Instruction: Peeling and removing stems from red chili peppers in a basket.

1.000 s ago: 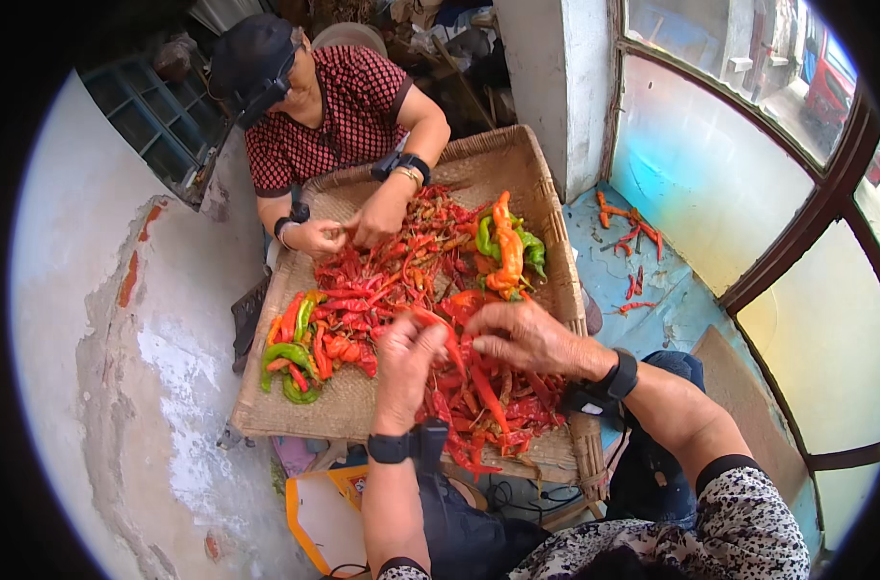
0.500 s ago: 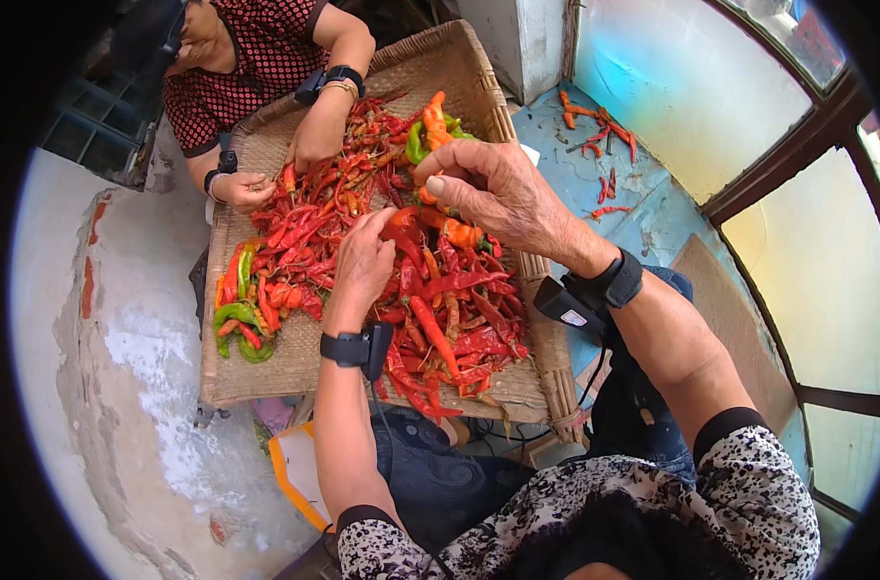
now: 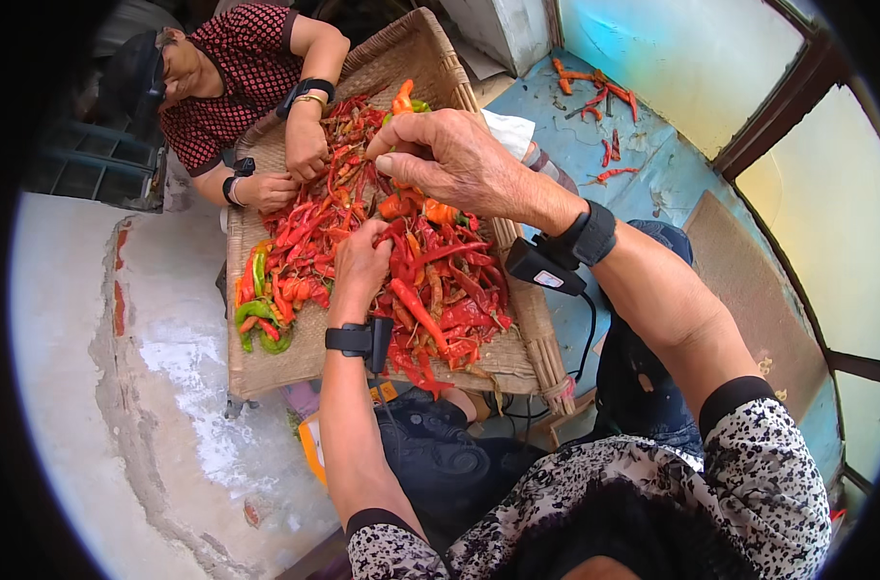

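The red chili peppers lie in a heap in the woven tray. The left hand has bent fingers on the heap; I can't tell if it grips one. The right hand is curled above the tray's right side; I can't tell if it holds anything. It gets in the way of an orange pepper. Green peppers sit by the tray's left edge. Another person's hand is over the tray's far part. Loose peppers lie right of the tray
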A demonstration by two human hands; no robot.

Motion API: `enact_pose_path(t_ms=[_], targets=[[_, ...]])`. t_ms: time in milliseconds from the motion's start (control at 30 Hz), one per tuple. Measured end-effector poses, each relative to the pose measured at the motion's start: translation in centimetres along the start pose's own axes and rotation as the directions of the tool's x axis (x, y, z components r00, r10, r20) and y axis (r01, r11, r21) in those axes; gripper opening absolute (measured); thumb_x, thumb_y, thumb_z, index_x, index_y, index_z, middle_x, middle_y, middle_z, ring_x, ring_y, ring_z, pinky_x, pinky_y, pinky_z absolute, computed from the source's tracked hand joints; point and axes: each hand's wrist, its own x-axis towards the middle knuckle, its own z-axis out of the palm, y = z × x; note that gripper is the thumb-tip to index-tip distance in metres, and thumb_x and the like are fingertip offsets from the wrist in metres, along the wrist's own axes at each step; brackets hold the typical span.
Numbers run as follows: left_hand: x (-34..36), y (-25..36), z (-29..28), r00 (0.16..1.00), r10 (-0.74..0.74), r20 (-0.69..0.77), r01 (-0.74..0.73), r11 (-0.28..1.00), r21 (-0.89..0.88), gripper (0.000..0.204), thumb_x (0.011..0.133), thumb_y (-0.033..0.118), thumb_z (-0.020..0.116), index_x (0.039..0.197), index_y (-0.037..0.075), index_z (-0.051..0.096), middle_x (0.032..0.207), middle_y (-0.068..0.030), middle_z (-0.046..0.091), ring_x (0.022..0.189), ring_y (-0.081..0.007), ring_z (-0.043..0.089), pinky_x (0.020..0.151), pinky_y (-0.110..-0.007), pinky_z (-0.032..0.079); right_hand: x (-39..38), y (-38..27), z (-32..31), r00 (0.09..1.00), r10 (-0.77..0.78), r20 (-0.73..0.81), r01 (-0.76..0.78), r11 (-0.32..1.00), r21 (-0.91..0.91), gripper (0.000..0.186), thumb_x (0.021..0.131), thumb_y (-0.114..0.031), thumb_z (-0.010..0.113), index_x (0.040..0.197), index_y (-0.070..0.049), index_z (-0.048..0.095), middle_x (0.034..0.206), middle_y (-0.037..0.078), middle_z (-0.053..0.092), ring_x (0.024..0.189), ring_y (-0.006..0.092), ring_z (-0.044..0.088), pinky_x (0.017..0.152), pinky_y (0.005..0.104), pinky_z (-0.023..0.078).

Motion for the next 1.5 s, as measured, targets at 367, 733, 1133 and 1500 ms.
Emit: enact_pose_path(t_ms=[367, 733, 1133, 1500], targets=[[-5.5, 2.0, -1.7, 0.986, -0.092, -0.142, 0.004, 0.853, -0.521, 0.015, 0.092, 0.017, 0.058, 0.101, 0.004, 0.059, 0.081, 0.001, 0.063, 0.065, -0.0044, 0.053, 0.058, -0.018, 0.044, 0.0, -0.7, 0.8, 0.974, -0.112, 0.197, 0.107, 0.994, 0.033, 0.02, 0.088, -0.017, 0.061, 0.093, 0.002, 0.064, 0.075, 0.013, 0.065, 0.066, 0.0233, 0.062, 0.063, 0.0355, 0.049], [-7.1, 4.4, -1.4, 0.955, -0.215, -0.206, -0.043, 0.582, -0.812, 0.013, 0.09, 0.016, 0.063, 0.095, 0.005, 0.056, 0.069, 0.0035, 0.056, 0.055, -0.0024, 0.048, 0.05, -0.017, 0.04, -1.2, 0.9, 2.4, 0.884, 0.138, 0.448, -0.165, 0.986, 0.022, 0.03, 0.082, -0.024, 0.07, 0.097, 0.001, 0.064, 0.069, 0.007, 0.061, 0.066, 0.0171, 0.059, 0.062, 0.0326, 0.048], [-2.9, 0.9, -2.2, 0.993, -0.072, -0.098, -0.077, 0.25, -0.965, 0.017, 0.09, 0.024, 0.064, 0.088, 0.009, 0.056, 0.071, 0.0041, 0.055, 0.06, -0.0038, 0.052, 0.054, -0.019, 0.044, 0.1, 1.7, 5.0, 0.813, 0.517, 0.266, -0.579, 0.763, 0.286, 0.024, 0.091, -0.023, 0.062, 0.079, -0.002, 0.062, 0.061, -0.002, 0.054, 0.053, 0.0045, 0.048, 0.046, 0.0204, 0.039], [-4.8, 1.1, -1.8, 0.988, -0.067, -0.141, -0.097, 0.443, -0.891, 0.023, 0.092, 0.024, 0.06, 0.102, 0.003, 0.059, 0.084, -0.0011, 0.061, 0.069, -0.0067, 0.057, 0.063, -0.022, 0.049, -0.9, 0.9, 6.0, 0.786, 0.505, 0.356, -0.617, 0.678, 0.4, 0.014, 0.09, -0.015, 0.062, 0.093, -0.002, 0.061, 0.071, -0.001, 0.059, 0.057, 0.0043, 0.052, 0.046, 0.0187, 0.042]])
